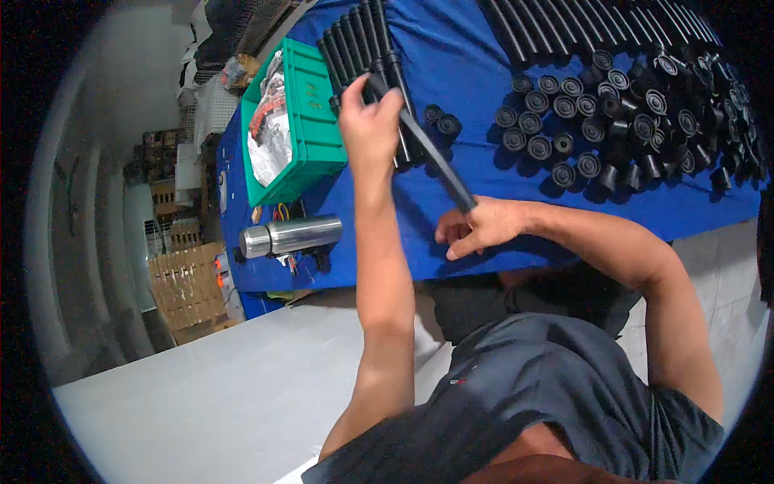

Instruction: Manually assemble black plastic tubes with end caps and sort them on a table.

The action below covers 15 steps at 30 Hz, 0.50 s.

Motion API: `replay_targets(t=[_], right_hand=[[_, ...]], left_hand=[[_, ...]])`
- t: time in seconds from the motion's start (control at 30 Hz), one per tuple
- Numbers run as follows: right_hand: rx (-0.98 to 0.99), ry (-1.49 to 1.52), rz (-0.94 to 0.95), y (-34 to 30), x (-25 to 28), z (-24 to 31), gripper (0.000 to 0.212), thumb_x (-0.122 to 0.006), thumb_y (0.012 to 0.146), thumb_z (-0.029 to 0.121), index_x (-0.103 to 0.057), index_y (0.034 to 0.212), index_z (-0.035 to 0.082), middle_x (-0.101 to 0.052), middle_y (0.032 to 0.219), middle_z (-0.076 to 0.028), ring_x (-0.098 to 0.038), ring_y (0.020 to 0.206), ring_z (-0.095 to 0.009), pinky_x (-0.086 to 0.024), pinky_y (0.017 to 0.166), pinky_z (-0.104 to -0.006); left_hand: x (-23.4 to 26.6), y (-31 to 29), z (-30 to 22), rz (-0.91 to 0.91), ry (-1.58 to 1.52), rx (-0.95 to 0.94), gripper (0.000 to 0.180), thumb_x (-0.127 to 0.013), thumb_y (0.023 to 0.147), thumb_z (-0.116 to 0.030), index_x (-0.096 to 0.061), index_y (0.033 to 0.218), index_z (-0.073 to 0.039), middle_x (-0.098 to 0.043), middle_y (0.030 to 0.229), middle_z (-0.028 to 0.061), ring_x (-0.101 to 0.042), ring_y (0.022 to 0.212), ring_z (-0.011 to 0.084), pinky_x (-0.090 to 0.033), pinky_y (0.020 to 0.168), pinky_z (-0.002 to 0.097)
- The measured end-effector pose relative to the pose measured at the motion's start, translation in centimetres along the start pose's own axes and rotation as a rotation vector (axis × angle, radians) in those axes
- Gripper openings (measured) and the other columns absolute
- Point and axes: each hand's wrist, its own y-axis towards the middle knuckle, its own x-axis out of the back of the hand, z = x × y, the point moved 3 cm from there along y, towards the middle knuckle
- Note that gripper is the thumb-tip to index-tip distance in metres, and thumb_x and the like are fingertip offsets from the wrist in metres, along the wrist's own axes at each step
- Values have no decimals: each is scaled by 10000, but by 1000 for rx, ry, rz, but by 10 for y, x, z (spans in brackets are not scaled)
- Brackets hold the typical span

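Note:
A long black tube slants across the blue-covered table in front of me, held at both ends. My left hand grips its far upper end, beside a row of similar black tubes. At the near lower end, my right hand has its fingers curled around the tube, and the hand covers that tip. Two small round black caps lie on the cloth to the right of my left hand.
A green crate with plastic wrapping stands at left. Nearer is a steel flask lying on its side, with keys beside it. Many black cup-shaped caps cover the right side, with more black tubes lined up behind them.

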Motion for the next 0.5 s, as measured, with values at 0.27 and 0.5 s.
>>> replay_targets(t=[0.27,0.5], right_hand=[[252,-134,-225,0,4,18,771,-732,837,171,-317,1485,113,-651,872,-102,-645,742,-180,-495,670,-322],[360,-109,-375,6,9,5,557,-706,868,349,-560,1289,16,-700,914,-134,-654,723,-208,-524,677,-345]], left_hand=[[88,-132,82,-323,-383,518,367,-647,922,-229,-434,1153,-38,-596,684,67,-516,452,114,-338,363,232],[100,-181,108,-219,-379,690,268,-594,967,-268,-509,1018,-20,-617,718,119,-541,458,147,-379,377,257]])
